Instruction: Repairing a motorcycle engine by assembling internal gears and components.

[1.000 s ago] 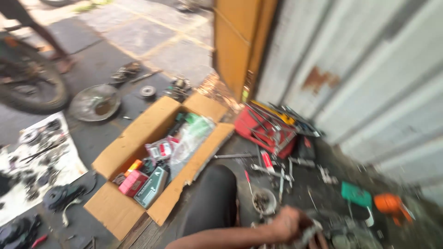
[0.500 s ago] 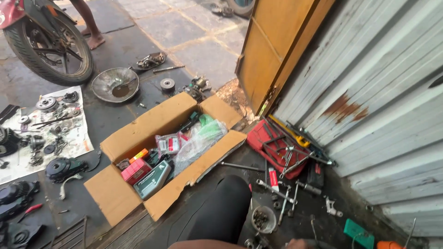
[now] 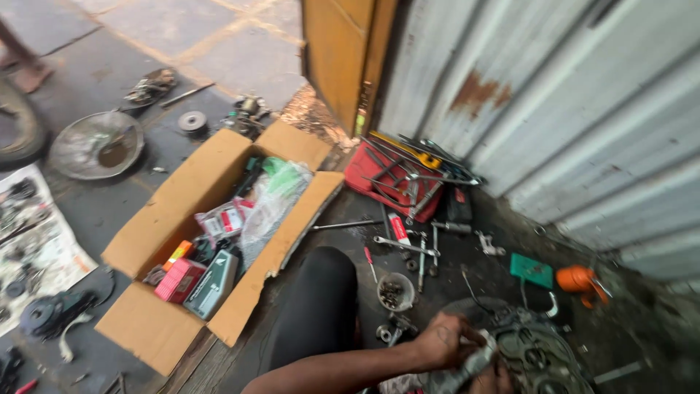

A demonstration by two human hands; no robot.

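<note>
My left hand (image 3: 446, 338) reaches across my black-trousered knee (image 3: 315, 314) to a round grey engine casing (image 3: 538, 352) on the ground at the lower right. Its fingers are curled around a grey metal part (image 3: 467, 366) at the casing's left edge. Only a sliver of my right hand (image 3: 497, 380) shows at the bottom edge, touching the same part; its grip is hidden. A small cup of bolts (image 3: 396, 290) stands just above my left hand.
An open cardboard box (image 3: 191, 191) of packaged spares lies to the left. A red tool tray (image 3: 397, 179) with spanners leans by the corrugated metal wall (image 3: 569, 109). Loose spanners (image 3: 405, 245), a green piece (image 3: 531, 270) and an orange object (image 3: 577, 278) are scattered around. A metal bowl (image 3: 96, 144) sits far left.
The view has swung down and to the right. My left hand, barely visible half a second ago, is back in sight on the engine casing.
</note>
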